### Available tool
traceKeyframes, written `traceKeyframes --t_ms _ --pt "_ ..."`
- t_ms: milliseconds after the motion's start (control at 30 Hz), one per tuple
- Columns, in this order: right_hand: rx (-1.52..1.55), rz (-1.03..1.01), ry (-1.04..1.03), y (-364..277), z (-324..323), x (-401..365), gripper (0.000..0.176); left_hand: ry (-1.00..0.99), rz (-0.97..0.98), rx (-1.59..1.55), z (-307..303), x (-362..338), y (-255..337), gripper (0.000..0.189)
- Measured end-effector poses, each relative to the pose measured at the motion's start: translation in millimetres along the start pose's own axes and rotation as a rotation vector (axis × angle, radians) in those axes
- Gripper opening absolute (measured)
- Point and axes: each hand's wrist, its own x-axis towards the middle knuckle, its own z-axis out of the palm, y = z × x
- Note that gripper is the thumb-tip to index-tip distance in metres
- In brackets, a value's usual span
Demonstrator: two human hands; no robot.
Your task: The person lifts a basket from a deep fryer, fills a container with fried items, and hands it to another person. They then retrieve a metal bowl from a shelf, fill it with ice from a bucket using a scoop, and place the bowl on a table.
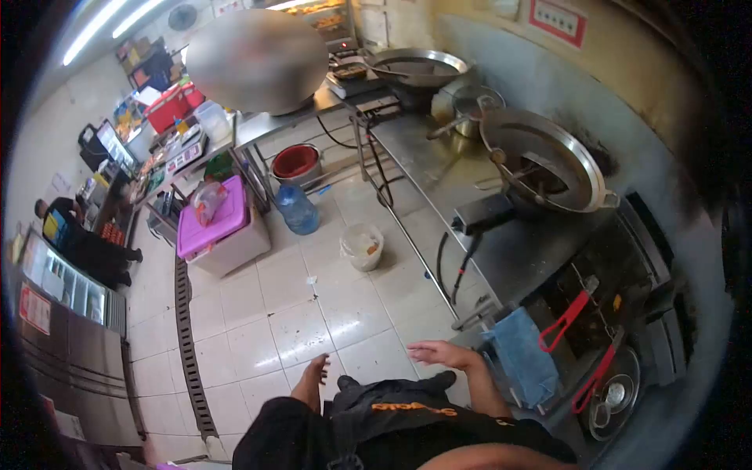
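Note:
Low in the view, above the tiled floor point(309, 313), both of my hands are in front of my dark apron point(392, 407). My left hand point(314, 374) holds nothing, its fingers apart and pointing up. To the right, my right hand point(439, 353) is stretched out flat toward the left, palm empty. Nearest to my right hand is a blue cloth point(520, 356) hanging at the stove's edge. Red-handled utensils point(565, 319) lie just beyond the cloth. Neither hand touches any object.
A metal counter point(427, 168) on the right bears a large wok point(583, 160). A white bucket point(362, 247), a blue water bottle point(297, 210) and a box with a purple lid point(213, 215) stand on the floor. Another person point(86, 239) is at the far left.

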Motion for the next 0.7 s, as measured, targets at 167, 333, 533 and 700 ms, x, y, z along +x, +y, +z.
traceKeyframes --t_ms 167,333,533,700 --pt "0.798 -0.076 -0.343 29.0 35.4 153.3 0.051 -0.137 0.318 -0.134 -123.8 123.2 -114.7 0.050" --pt "-1.272 0.399 -0.379 22.5 110.3 291.2 0.042 -0.149 0.149 -0.704 -200.3 95.7 -217.8 0.043" --pt "-1.258 0.424 -0.185 -36.9 204.4 360.8 0.048 0.243 -0.147 0.442 -257.2 80.3 -235.3 0.057" --pt "-0.690 0.534 -0.204 -39.9 235.3 508.8 0.056 0.354 0.108 -0.035 -355.5 152.3 -235.5 0.050"
